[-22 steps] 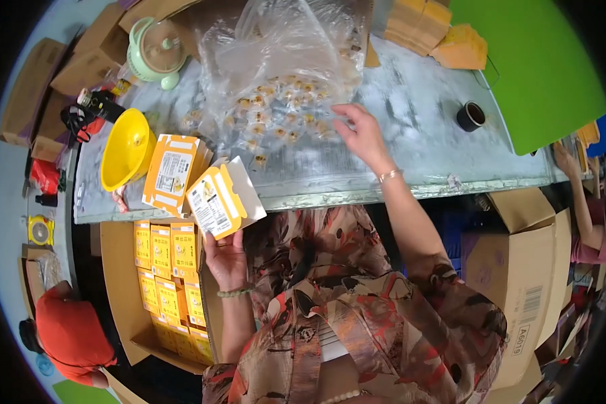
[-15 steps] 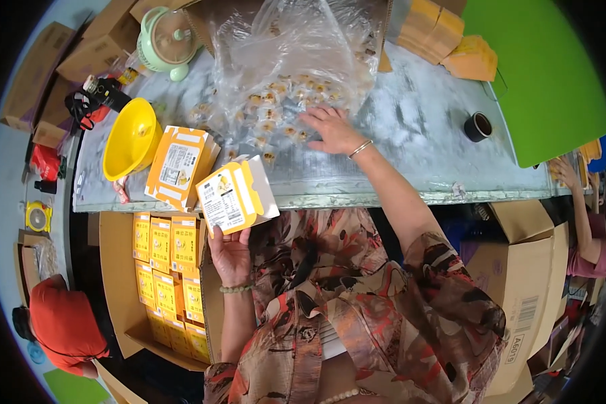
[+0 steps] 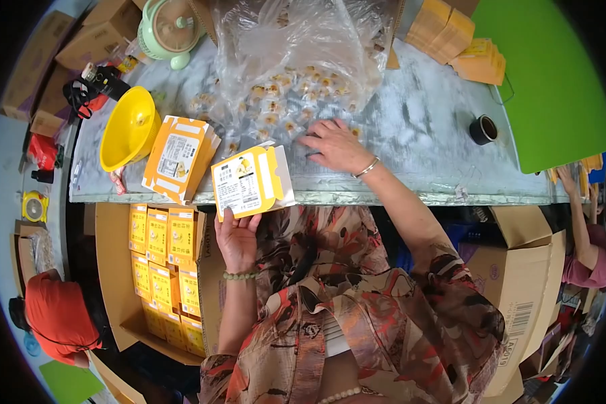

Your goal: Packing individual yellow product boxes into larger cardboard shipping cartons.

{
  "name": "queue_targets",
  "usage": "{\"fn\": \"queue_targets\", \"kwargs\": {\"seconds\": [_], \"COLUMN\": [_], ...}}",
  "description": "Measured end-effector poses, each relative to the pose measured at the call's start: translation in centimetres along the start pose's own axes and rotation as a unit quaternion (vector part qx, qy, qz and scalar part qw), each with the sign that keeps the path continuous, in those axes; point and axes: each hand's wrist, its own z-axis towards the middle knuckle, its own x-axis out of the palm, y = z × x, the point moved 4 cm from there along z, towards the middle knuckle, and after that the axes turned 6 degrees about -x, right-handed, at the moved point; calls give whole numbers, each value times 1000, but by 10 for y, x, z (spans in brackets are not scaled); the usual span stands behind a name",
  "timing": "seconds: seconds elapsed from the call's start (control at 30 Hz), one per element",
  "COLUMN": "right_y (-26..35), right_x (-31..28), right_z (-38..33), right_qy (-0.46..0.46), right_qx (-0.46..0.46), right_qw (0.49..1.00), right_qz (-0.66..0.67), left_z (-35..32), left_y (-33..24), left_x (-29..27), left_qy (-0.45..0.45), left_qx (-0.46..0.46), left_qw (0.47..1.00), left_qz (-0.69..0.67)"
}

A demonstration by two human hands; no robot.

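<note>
My left hand (image 3: 238, 237) grips a yellow-and-white carton (image 3: 246, 182) by its lower edge, thumb on the printed face. The carton is tilted over the table's front edge, its right end flap standing open. My right hand (image 3: 340, 147) is low over the table, fingers apart and slightly bent; their undersides are hidden. Beside its fingertips lie several small clear-wrapped pieces (image 3: 271, 106) with yellow-brown centres. They spread out from a large clear plastic bag (image 3: 296, 40) in a cardboard box at the back. A second orange-and-white carton (image 3: 176, 158) lies left of the held one.
Left on the table (image 3: 424, 161) are a yellow bowl (image 3: 129, 128) and a pale green lidded pot (image 3: 172, 30). A dark cup (image 3: 482, 129) and flat orange cartons (image 3: 478, 60) are at right. Below stands a cardboard box of yellow cartons (image 3: 158, 229). Other people (image 3: 60, 316) are at both sides.
The held carton has shifted slightly right and is less tilted. My right hand has drawn a little back from the wrapped pieces, toward the front edge.
</note>
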Motion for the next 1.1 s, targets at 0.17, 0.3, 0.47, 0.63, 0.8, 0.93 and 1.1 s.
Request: {"fn": "queue_targets", "kwargs": {"seconds": [0.17,0.3,0.47,0.63,0.8,0.93,1.1], "right_y": [-7,-42,-63,-47,-32,-17,-1], "right_x": [-25,-62,-51,-31,-5,-5,-9], "right_z": [-38,-77,-87,-53,-44,-50,-42], "right_qy": [-42,-78,53,90,27,-128,-237], "right_qx": [-39,85,180,161,160,175,257], "right_qw": [998,984,973,973,946,711,622], "right_qz": [7,138,132,139,282,669,701], "left_z": [6,16,31,49,53,47,32], "left_y": [-6,-2,18,42,60,60,65], "left_x": [1,14,37,60,70,72,82], "left_qy": [-6,-19,2,-2,-7,8,50], "left_qx": [19,37,58,48,24,-3,11], "left_qw": [999,996,992,989,987,996,999], "left_qz": [30,79,110,137,160,87,13]}}
